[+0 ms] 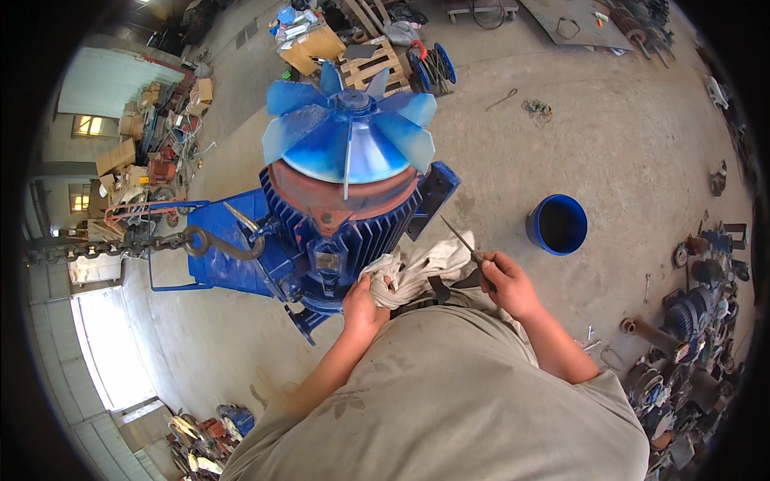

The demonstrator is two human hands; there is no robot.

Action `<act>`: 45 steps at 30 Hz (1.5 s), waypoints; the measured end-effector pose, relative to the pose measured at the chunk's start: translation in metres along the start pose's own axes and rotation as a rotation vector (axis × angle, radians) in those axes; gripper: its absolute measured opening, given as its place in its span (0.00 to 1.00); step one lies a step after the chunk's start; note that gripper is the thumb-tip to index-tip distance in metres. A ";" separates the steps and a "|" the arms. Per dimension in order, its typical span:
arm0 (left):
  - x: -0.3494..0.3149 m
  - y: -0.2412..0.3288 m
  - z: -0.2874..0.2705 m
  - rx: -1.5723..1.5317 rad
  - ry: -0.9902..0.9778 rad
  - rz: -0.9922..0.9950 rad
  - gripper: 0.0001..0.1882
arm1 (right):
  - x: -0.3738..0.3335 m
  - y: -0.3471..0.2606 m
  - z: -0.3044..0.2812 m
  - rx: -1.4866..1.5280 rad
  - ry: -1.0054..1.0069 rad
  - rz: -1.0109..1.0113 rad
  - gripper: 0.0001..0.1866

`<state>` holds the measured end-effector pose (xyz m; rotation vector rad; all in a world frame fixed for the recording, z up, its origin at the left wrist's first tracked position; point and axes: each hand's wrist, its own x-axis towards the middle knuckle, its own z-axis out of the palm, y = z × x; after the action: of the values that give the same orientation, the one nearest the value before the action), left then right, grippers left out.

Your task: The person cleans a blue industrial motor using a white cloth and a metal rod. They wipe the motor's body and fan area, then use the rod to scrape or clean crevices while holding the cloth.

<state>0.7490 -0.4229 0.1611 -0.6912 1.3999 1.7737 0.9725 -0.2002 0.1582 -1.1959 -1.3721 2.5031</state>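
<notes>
A large blue electric motor with cooling ribs stands upright in front of me. On top of it sits a blue-and-white fan with several broad blades, above a reddish-brown end cover. My left hand is closed on a crumpled off-white cloth, close to the motor's near side. My right hand grips a long, thin, pointed metal tool, its tip angled up and left toward the motor's blue foot plate. Whether the tool is a screwdriver or a file I cannot tell.
A steel hook on a heavy chain reaches the motor from the left. Behind it is a blue metal cart. A blue bucket stands to the right. Motor parts crowd the right edge; a wooden pallet lies beyond.
</notes>
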 end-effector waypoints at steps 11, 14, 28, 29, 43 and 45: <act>0.008 -0.025 -0.006 0.855 0.004 0.519 0.21 | 0.031 0.001 0.010 -0.096 -0.031 0.122 0.14; 0.015 -0.038 -0.012 1.024 0.046 0.729 0.22 | 0.036 0.002 -0.003 -0.084 -0.012 0.106 0.14; 0.042 -0.032 -0.035 1.022 0.271 0.775 0.30 | 0.018 0.019 -0.009 -0.174 -0.068 0.011 0.15; 0.044 -0.030 -0.037 1.080 0.280 0.800 0.30 | 0.015 0.023 -0.006 -0.141 -0.084 0.019 0.15; 0.078 -0.072 -0.040 0.942 0.408 0.991 0.30 | -0.075 0.064 -0.044 -0.193 0.087 0.087 0.15; 0.071 -0.066 -0.041 1.001 0.416 0.989 0.30 | -0.082 0.067 -0.051 -0.221 0.142 0.137 0.15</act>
<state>0.7618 -0.4386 0.0577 0.2784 2.9077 1.2199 1.0831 -0.2359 0.1424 -1.5253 -1.6130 2.3435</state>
